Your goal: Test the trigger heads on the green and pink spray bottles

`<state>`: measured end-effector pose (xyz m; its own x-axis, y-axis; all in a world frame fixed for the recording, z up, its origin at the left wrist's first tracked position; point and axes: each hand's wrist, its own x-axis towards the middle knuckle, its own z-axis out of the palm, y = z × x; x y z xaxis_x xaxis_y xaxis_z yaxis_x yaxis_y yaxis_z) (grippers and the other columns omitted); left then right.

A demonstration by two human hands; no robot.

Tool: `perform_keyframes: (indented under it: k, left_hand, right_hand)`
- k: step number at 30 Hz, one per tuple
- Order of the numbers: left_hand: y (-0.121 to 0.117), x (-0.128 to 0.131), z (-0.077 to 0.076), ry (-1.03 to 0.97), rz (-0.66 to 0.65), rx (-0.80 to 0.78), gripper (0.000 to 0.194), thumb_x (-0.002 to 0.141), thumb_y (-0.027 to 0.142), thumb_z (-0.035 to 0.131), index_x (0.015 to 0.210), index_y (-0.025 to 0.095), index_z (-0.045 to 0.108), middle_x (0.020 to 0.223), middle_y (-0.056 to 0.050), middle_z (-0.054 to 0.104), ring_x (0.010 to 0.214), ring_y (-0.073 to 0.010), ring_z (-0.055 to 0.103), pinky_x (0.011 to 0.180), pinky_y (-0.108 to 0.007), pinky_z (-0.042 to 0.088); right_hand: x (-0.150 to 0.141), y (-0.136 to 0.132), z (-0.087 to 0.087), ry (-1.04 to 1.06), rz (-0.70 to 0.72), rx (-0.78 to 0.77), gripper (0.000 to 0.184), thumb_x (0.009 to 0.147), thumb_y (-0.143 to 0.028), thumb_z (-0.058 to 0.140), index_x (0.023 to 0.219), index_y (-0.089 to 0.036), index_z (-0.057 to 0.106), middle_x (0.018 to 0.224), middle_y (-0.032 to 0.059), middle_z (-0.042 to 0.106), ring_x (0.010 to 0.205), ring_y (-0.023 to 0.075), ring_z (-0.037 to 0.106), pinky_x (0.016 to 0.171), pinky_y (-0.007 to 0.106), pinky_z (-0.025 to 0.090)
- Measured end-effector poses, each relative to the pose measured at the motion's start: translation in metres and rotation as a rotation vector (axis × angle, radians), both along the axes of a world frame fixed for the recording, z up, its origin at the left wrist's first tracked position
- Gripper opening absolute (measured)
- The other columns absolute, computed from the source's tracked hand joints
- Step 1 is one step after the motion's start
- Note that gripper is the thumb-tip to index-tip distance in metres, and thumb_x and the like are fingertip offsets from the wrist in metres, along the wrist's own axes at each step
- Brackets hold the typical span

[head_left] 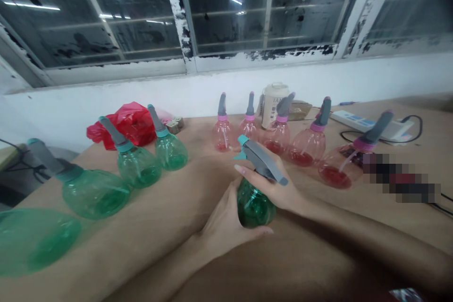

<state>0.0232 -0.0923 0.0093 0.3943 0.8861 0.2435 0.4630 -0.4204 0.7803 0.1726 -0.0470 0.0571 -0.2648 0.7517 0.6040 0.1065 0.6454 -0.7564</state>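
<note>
A green spray bottle [255,204] with a grey and teal trigger head stands between my hands at the middle of the table. My left hand [226,214] wraps round the lower body from the left, its thumb along the near side. Higher up, my right hand [274,181] grips the bottle around the neck, just under the spray head. The bottle's neck is hidden behind the fingers. Several green spray bottles [141,170] stand in a row at the left. On the right is a row of pink spray bottles [307,147] with red liquid in the bottom.
A red plastic bag [130,122] lies at the back left, near small boxes [175,125]. Behind the pink bottles stands a cream-coloured can [274,104]. A white power strip [371,125] with a black cable is at the right. Windows [226,9] rise behind the table [198,165].
</note>
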Motion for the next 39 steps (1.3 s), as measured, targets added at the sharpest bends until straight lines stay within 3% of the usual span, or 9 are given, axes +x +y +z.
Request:
perform_keyframes:
  k: [7, 17, 23, 26, 31, 34, 39]
  left_hand:
    - [-0.002, 0.001, 0.004, 0.023, -0.002, -0.022, 0.101, 0.062, 0.043, 0.077, 0.14, 0.024, 0.015, 0.138, -0.014, 0.039, 0.129, -0.0351, 0.039, 0.102, -0.054, 0.037]
    - [-0.001, 0.0, 0.006, 0.057, 0.007, -0.026, 0.105, 0.061, 0.044, 0.078, 0.142, 0.025, 0.013, 0.14, -0.015, 0.038, 0.13, -0.0367, 0.037, 0.103, -0.058, 0.034]
    - [-0.002, -0.001, 0.009, 0.046, -0.013, 0.015, 0.102, 0.063, 0.048, 0.074, 0.143, 0.029, 0.015, 0.143, -0.009, 0.036, 0.134, -0.0369, 0.031, 0.108, -0.053, 0.033]
    - [-0.002, 0.0, 0.008, 0.058, 0.003, -0.022, 0.106, 0.06, 0.048, 0.076, 0.144, 0.028, 0.015, 0.142, -0.011, 0.038, 0.134, -0.0388, 0.031, 0.106, -0.055, 0.033]
    - [-0.002, 0.0, 0.006, 0.073, 0.001, -0.027, 0.107, 0.062, 0.049, 0.076, 0.143, 0.028, 0.01, 0.146, -0.013, 0.031, 0.134, -0.0381, 0.03, 0.105, -0.059, 0.032]
    - [-0.002, 0.0, 0.007, 0.076, -0.004, -0.024, 0.104, 0.062, 0.05, 0.076, 0.142, 0.027, 0.012, 0.145, -0.013, 0.033, 0.133, -0.0375, 0.033, 0.105, -0.057, 0.035]
    - [-0.003, 0.0, 0.005, 0.076, 0.003, -0.037, 0.103, 0.062, 0.046, 0.077, 0.14, 0.025, 0.014, 0.144, -0.014, 0.035, 0.133, -0.0362, 0.033, 0.105, -0.056, 0.034]
  right_hand:
    - [0.001, -0.001, 0.002, -0.043, 0.025, 0.008, 0.026, 0.082, -0.03, 0.061, 0.108, -0.023, 0.058, 0.081, -0.0008, 0.065, 0.066, 0.0149, 0.061, 0.066, 0.031, 0.05]
    - [0.001, -0.002, 0.009, -0.064, 0.037, -0.005, 0.026, 0.081, -0.033, 0.061, 0.104, -0.022, 0.058, 0.088, 0.0013, 0.067, 0.072, 0.015, 0.063, 0.072, 0.032, 0.05]
    - [0.0, -0.007, 0.019, -0.083, -0.013, -0.061, 0.02, 0.082, -0.039, 0.06, 0.077, -0.02, 0.056, 0.058, -0.0053, 0.053, 0.05, 0.0094, 0.05, 0.05, 0.025, 0.042]
    - [-0.001, -0.007, 0.019, -0.074, -0.043, -0.022, 0.024, 0.083, -0.035, 0.058, 0.067, -0.02, 0.049, 0.055, -0.0061, 0.048, 0.048, 0.0086, 0.047, 0.048, 0.025, 0.039]
    - [0.0, -0.003, 0.013, -0.058, 0.003, -0.023, 0.008, 0.083, -0.029, 0.057, 0.082, -0.021, 0.055, 0.068, -0.0031, 0.057, 0.061, 0.0121, 0.057, 0.059, 0.028, 0.046]
    - [0.002, -0.002, 0.01, -0.042, 0.056, -0.026, 0.013, 0.083, -0.027, 0.058, 0.094, -0.021, 0.057, 0.082, 0.0005, 0.063, 0.075, 0.0155, 0.062, 0.071, 0.031, 0.049]
    - [0.003, -0.003, 0.006, -0.038, 0.041, -0.012, 0.02, 0.083, -0.028, 0.058, 0.102, -0.021, 0.059, 0.083, 0.0009, 0.064, 0.084, 0.0186, 0.064, 0.079, 0.035, 0.049]
